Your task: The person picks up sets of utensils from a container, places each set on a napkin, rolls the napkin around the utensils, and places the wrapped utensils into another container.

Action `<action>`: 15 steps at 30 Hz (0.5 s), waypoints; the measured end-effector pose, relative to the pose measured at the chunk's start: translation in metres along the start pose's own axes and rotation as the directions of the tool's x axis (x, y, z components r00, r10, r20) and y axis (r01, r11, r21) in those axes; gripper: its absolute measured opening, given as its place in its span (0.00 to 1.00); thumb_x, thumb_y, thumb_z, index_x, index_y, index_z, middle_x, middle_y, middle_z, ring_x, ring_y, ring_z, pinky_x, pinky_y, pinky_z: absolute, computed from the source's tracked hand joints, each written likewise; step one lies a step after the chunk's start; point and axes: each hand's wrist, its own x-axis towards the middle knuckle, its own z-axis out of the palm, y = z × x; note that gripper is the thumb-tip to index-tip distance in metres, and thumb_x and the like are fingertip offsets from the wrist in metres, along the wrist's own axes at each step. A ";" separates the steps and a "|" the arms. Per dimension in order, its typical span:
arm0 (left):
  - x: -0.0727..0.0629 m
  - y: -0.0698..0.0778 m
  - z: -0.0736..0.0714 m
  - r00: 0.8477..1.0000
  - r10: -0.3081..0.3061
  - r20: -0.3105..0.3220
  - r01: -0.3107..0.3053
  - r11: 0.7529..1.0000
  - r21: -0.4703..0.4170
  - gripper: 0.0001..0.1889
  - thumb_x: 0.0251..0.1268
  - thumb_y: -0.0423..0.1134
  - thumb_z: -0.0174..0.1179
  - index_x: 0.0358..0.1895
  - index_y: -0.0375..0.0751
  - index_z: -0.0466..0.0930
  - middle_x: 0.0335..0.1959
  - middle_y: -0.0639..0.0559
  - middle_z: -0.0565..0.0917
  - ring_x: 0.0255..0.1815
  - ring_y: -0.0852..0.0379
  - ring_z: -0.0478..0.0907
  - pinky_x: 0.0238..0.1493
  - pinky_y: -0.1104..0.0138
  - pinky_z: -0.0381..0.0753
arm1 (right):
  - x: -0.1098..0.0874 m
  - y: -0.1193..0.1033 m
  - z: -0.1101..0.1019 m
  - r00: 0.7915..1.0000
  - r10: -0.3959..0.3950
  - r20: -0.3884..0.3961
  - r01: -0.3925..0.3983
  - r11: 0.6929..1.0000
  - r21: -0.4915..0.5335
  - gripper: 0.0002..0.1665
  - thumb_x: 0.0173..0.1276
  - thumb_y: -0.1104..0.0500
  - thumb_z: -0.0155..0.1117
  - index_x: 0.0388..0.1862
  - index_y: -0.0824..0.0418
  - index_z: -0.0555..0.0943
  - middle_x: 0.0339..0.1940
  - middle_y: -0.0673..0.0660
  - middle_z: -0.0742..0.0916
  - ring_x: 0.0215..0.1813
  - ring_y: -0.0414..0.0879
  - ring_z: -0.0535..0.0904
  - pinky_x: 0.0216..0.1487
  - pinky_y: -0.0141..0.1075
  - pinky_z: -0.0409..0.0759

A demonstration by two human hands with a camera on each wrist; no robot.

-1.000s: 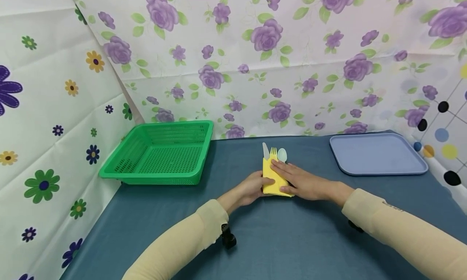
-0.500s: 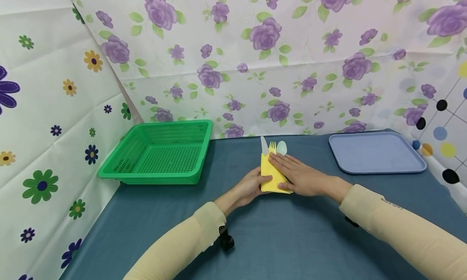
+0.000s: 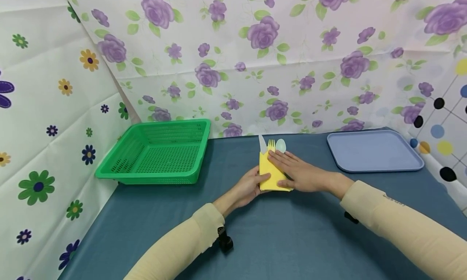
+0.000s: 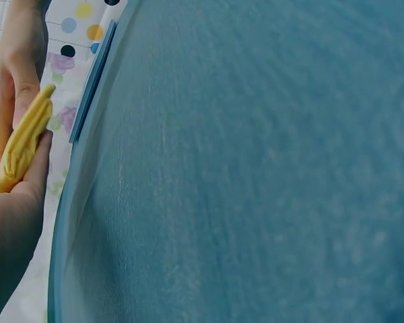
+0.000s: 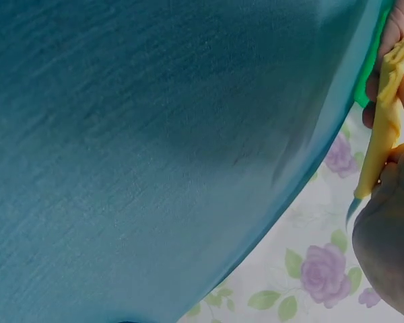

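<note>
A folded yellow napkin is wrapped round a whitish knife, a yellow fork and a pale green spoon, whose upper ends stick out at its far end. My left hand grips the napkin's left side, thumb on the front and fingers behind. Across its front and right edge, my right hand lies with extended fingers pressing it. Seen edge-on in the left wrist view, the napkin is a thick layered fold above the table. The utensils' lower parts are hidden inside it.
On the blue-covered table, a green perforated basket stands at the back left. A light blue-grey tray lies at the back right. A floral sheet hangs behind the table's far edge.
The napkin with its utensils has shifted slightly up and away, both hands moving along with it. The left hand's grip and the right hand's pressing pose stay the same.
</note>
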 end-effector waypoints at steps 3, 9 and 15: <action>0.000 0.001 -0.001 1.000 0.001 0.019 -0.001 1.000 -0.010 0.24 0.87 0.36 0.45 0.80 0.39 0.58 0.70 0.40 0.76 0.70 0.46 0.76 0.65 0.58 0.81 | 0.000 0.001 -0.003 1.000 0.010 0.016 -0.011 0.999 0.036 0.51 0.82 0.41 0.57 0.88 0.56 0.41 0.88 0.53 0.45 0.87 0.51 0.36 0.85 0.54 0.37; 0.002 0.003 -0.001 1.000 -0.002 0.024 0.002 1.000 0.002 0.25 0.85 0.35 0.51 0.78 0.37 0.61 0.68 0.40 0.78 0.67 0.46 0.79 0.65 0.57 0.81 | -0.001 0.002 -0.007 0.999 0.022 0.024 -0.023 0.999 0.039 0.52 0.82 0.40 0.56 0.88 0.56 0.41 0.89 0.52 0.45 0.87 0.51 0.35 0.85 0.54 0.37; 0.005 0.006 0.000 1.000 0.000 0.002 0.000 1.000 0.022 0.25 0.81 0.31 0.57 0.75 0.36 0.65 0.63 0.41 0.81 0.63 0.49 0.82 0.62 0.58 0.83 | -0.003 0.003 -0.009 1.000 0.025 0.008 -0.025 0.997 0.072 0.52 0.81 0.38 0.56 0.88 0.54 0.42 0.89 0.51 0.45 0.87 0.51 0.34 0.84 0.56 0.35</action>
